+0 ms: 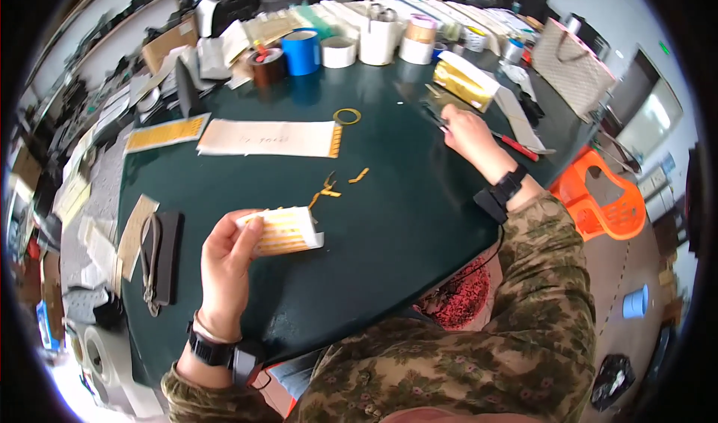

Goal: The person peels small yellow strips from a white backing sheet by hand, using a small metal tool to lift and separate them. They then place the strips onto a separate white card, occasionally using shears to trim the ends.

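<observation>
My left hand [228, 266] pinches a small white sheet with yellow-orange stripes [283, 231] above the near part of the dark green table. Farther off to the right, the fingers of my right hand [473, 135] are closed on a slender dark metal tool [432, 114], whose exact kind is too blurred to tell. A red-handled tool [520, 148] lies beside that hand. Thin yellow strips [325, 192] are scattered just beyond the striped sheet. A long white paper strip [265, 138] with a yellow-striped end and a yellow ring [347, 116] lie farther back.
Tape rolls, including a blue one [301, 53], line the far side. Near them stands a gold-and-white box [465, 80]. A dark flat case with a strap [166, 258] lies at the left edge. An orange stool [602, 198] and a handbag [572, 68] are on the right.
</observation>
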`<state>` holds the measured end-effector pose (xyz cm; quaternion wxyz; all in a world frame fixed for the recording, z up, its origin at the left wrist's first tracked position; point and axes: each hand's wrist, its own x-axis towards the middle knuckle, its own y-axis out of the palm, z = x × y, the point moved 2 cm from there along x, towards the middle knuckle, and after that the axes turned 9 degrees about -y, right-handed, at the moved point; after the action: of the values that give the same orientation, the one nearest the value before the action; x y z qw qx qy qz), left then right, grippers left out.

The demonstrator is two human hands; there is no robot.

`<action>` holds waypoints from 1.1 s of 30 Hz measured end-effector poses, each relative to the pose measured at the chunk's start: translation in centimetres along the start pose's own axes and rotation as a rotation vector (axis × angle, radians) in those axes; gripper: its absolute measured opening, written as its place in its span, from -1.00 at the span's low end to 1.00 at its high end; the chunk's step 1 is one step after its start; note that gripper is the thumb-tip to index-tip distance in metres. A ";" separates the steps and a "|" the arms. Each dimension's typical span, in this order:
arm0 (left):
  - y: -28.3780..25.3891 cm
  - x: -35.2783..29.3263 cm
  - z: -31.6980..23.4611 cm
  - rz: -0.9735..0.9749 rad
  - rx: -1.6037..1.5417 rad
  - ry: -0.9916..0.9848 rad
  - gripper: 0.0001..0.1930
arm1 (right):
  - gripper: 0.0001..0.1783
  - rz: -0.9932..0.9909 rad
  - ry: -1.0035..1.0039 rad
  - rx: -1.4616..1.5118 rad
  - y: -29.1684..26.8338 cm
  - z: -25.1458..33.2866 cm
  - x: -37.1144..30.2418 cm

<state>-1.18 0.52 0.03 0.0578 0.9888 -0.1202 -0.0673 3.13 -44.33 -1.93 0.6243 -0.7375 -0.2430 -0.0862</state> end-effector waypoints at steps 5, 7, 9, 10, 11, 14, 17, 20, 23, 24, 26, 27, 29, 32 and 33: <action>0.7 0.2 0.1 0.087 0.020 -0.011 -0.79 | -0.62 -0.004 0.042 0.229 -0.3 0.9 -0.5; 0.6 -0.1 -0.2 0.062 0.009 -0.006 -0.79 | -0.60 0.061 0.117 0.402 -2.5 2.6 0.0; 1.2 -0.2 -0.4 0.107 -0.017 0.001 -0.79 | -0.60 -0.011 0.103 0.588 -3.1 3.3 0.6; 1.2 -0.2 -0.4 0.097 -0.018 0.004 -0.79 | -0.60 -0.078 0.105 0.765 -3.4 3.7 0.8; 1.3 -0.2 -0.3 0.117 -0.029 -0.001 -0.79 | -0.60 -0.141 0.110 0.943 -3.8 4.1 1.0; 1.5 -0.2 -0.1 0.159 -0.056 -0.019 -0.79 | -0.58 -0.124 0.136 1.416 -7.6 9.2 3.1; 1.5 -0.2 -0.1 0.187 -0.036 -0.005 -0.80 | -0.50 0.081 0.077 1.610 -9.0 13.6 4.8; 1.7 -0.1 0.1 0.220 -0.056 -0.009 -0.81 | -0.51 0.222 0.027 1.796 -8.6 17.0 6.0; 1.9 -0.4 0.2 0.230 -0.056 -0.021 -0.81 | -0.58 0.215 -0.024 1.559 -8.6 19.5 5.5; 2.0 -0.6 0.2 0.229 -0.047 -0.026 -0.80 | -0.60 0.210 -0.047 1.437 -8.6 20.1 5.1; 2.1 -0.9 0.1 0.227 -0.043 -0.039 -0.80 | -0.63 0.133 -0.105 1.338 -8.9 20.7 4.2; 2.3 -1.0 0.1 0.237 -0.043 -0.051 -0.80 | -0.64 0.049 -0.163 1.232 -9.2 20.9 3.8; 2.5 -1.2 0.0 0.256 -0.043 -0.073 -0.80 | -0.64 -0.024 -0.215 1.127 -9.6 21.1 3.5; 2.6 -1.3 0.3 0.254 -0.019 -0.088 -0.80 | -0.64 -0.140 -0.424 0.971 -10.7 21.4 3.3; 2.6 -1.3 0.3 0.253 -0.005 -0.091 -0.80 | -0.64 -0.136 -0.418 0.972 -10.8 21.5 3.2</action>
<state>-3.09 -1.66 0.23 0.0630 0.9615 -0.2461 -0.1047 -2.89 -21.74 4.53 0.8251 -0.3473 -0.4214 0.1449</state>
